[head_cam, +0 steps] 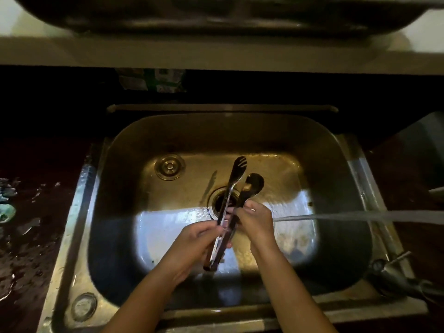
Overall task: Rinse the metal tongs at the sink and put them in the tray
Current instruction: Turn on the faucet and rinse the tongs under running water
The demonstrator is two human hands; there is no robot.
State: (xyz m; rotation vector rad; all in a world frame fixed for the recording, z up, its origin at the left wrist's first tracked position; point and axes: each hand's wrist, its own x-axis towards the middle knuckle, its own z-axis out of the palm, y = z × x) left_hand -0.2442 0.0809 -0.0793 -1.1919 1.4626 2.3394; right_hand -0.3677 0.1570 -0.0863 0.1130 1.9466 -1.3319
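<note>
Metal tongs [230,207] held over the sink [336,164], left hand [199,239] gripping the hinge end, right hand [255,218] pinching the spoon-tipped arm mid-length, drain [219,200] just beyond both hands, water stream [360,216] reaching the right hand from its right side

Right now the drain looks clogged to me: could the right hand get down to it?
Probably yes. The right hand sits just above the drain, with only the tongs it grips crossing over the opening; it would need to let go first.
</note>
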